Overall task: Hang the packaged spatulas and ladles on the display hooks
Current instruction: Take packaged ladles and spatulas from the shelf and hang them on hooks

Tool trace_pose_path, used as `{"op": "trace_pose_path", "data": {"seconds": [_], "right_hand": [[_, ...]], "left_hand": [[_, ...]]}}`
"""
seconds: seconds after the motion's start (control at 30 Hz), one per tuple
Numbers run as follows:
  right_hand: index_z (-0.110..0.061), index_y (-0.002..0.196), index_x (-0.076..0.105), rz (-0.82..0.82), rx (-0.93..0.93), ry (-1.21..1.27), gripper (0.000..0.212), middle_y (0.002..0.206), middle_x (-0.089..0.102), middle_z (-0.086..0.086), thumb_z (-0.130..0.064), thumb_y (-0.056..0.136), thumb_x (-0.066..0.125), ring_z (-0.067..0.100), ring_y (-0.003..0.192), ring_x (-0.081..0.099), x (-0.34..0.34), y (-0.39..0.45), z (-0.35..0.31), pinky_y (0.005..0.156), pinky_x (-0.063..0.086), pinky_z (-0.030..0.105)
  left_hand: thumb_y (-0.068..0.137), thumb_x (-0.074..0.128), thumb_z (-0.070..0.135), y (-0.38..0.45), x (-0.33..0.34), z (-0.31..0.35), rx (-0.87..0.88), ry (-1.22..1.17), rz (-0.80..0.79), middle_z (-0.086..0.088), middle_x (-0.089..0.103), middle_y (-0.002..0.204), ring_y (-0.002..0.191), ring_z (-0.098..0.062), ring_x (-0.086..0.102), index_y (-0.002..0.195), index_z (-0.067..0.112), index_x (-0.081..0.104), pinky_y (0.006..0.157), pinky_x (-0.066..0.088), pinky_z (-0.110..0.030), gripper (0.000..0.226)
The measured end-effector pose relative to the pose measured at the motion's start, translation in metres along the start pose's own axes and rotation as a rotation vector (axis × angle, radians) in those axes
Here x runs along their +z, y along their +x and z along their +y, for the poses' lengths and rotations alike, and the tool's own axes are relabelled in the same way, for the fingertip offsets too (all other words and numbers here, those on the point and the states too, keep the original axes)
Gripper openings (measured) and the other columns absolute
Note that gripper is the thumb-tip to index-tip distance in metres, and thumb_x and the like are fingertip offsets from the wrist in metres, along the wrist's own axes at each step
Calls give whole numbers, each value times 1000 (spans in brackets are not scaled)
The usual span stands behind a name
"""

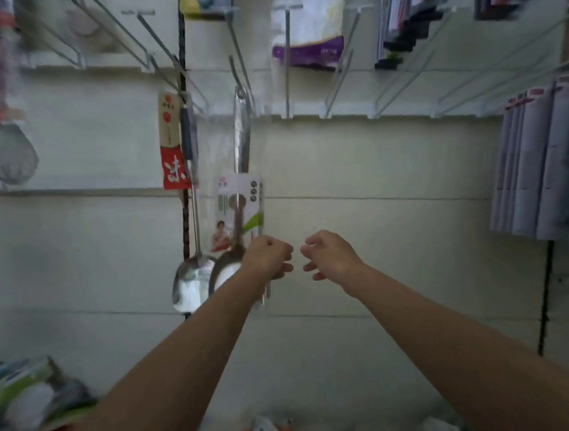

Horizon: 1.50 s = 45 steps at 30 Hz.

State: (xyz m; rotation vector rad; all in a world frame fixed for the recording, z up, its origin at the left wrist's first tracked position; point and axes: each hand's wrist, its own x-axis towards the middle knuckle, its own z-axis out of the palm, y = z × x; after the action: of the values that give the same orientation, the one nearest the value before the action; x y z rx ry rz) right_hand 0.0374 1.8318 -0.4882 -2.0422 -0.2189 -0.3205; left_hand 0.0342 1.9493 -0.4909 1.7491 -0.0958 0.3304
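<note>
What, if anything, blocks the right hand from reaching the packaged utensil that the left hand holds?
Nothing visible. The right hand hovers empty just beside the left hand, which grips the lower part of the packaged spatula hanging from the hook; only open air lies between them.

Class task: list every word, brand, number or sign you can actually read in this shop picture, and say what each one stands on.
"味": probably, a large white character on the red lower part of the ladle's card; blurred.
Spatula's card: small print and round icons, too blurred to read.
White and purple bag: red heading and purple-band print, unreadable.
Grey packs at right: red header strips, unreadable.
Nothing else is legible.
</note>
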Motion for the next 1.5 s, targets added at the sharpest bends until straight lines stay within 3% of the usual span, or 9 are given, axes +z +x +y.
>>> {"op": "trace_pose_path", "data": {"seconds": [0.23,0.47,0.7,0.93,1.07,1.23,1.37,1.5], "right_hand": [[-7,124,46,-53,130,33,33,114,60,13,-22,95,51,19,79,60,32,-16,76,55,46,23],[-7,117,50,-78,237,102,26,110,61,12,-21,95,48,18,73,64,58,-19,133,61,46,26],[-7,109,51,-86,374,126,20,100,62,11,-23,97,47,18,73,61,74,-14,196,62,48,26],[-8,119,45,-289,463,79,28,82,63,6,-25,96,50,16,66,62,88,-10,237,58,48,24],[-4,120,47,-348,517,62,29,82,62,7,-22,97,49,17,65,61,95,-8,258,58,48,24],[-3,112,51,-369,605,62,22,79,59,8,-18,97,49,17,63,59,102,-5,280,56,47,24],[-4,101,51,-404,661,61,12,76,57,9,-15,97,49,17,61,57,109,0,295,56,45,24],[-6,86,49,-402,703,103,12,73,55,10,-12,97,48,17,58,56,117,1,306,55,44,24]], "left_hand": [[89,47,5,-22,30,-75,-80,35,-30,-7,60,80,65,-15,58,88,3,57,59,45,-23,10],[90,48,8,-24,49,-136,-196,12,-35,-9,62,83,67,-18,61,73,10,55,65,46,-26,19],[93,48,9,-14,61,-188,-298,65,-71,-10,60,87,66,-15,57,91,4,55,63,48,-24,9],[93,54,19,-1,64,-233,-516,68,-254,-8,63,87,70,-17,62,103,5,56,67,50,-25,17],[93,54,22,4,69,-258,-604,89,-316,-7,65,87,71,-17,63,111,5,57,74,52,-27,24],[93,55,23,9,72,-283,-634,141,-338,-7,63,87,66,-16,61,105,4,56,60,48,-23,23],[93,55,22,12,71,-303,-671,165,-354,-9,63,86,66,-18,61,110,0,56,60,48,-25,27],[94,55,19,15,72,-320,-692,190,-352,-8,60,79,61,-16,58,93,3,56,49,50,-20,16]]}}
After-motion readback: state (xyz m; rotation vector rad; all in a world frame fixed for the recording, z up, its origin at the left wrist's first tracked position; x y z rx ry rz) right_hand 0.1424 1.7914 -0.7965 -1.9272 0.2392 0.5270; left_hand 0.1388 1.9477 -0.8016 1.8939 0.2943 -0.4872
